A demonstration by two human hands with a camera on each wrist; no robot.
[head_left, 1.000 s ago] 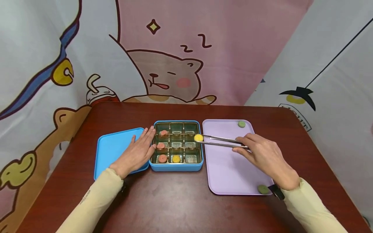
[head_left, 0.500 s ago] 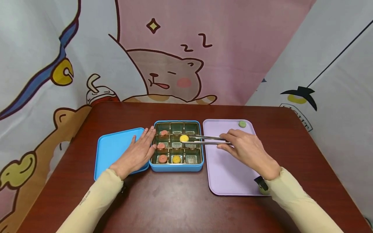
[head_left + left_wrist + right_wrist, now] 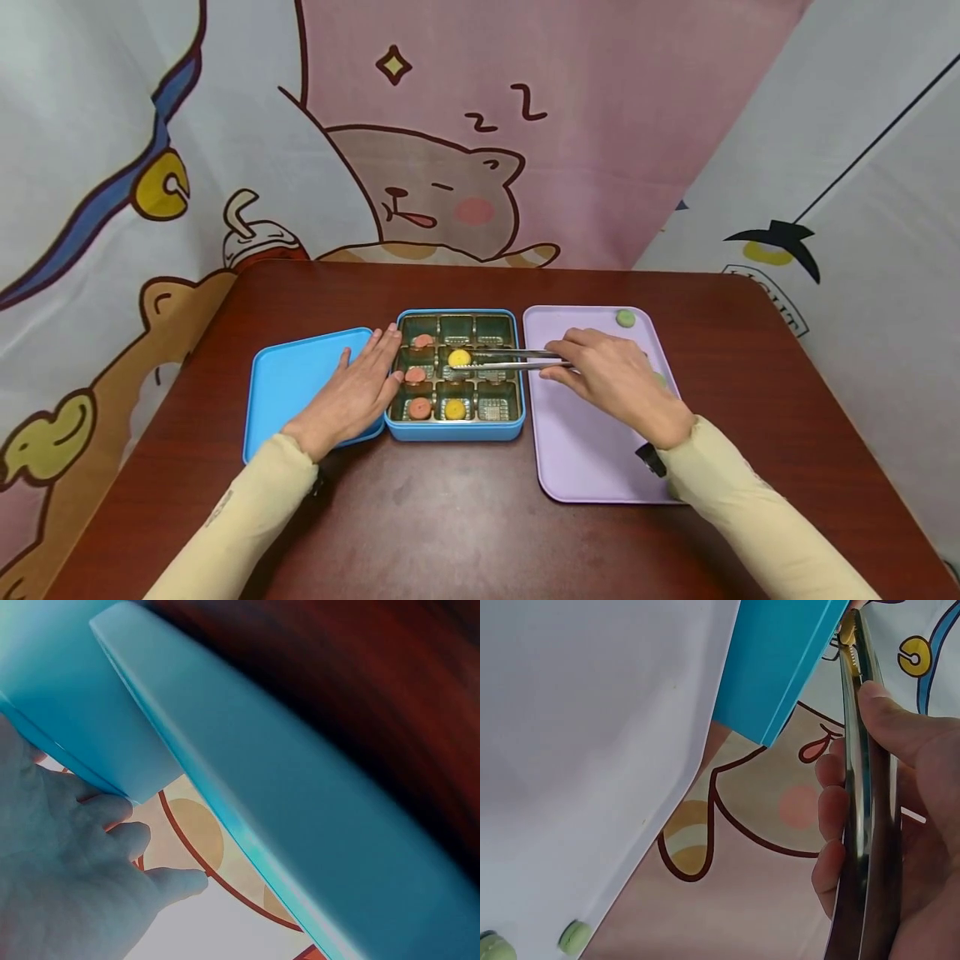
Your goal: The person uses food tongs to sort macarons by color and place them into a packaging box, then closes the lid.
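My right hand (image 3: 618, 375) grips metal tongs (image 3: 517, 365), whose tips pinch a yellow macaron (image 3: 459, 358). It is over the centre compartment of a blue box (image 3: 453, 432) with a gold divided insert. In the right wrist view the thumb and fingers wrap the tongs (image 3: 866, 810). Pink macarons (image 3: 420, 408) occupy the left column, and another yellow macaron (image 3: 454, 409) lies in the front middle compartment. With fingers extended, my left hand (image 3: 348, 392) rests against the box's left side, across the blue lid (image 3: 300, 375).
To the box's right lies a lilac tray (image 3: 585, 467). A green macaron (image 3: 625, 318) sits at its far corner; others are partly hidden by the right hand and sleeve. A printed cloth (image 3: 585, 125) hangs behind the brown table (image 3: 450, 533).
The right hand has carried the yellow macaron in the tongs leftward, from the box's right rim to the centre compartment. My left hand has stayed in place.
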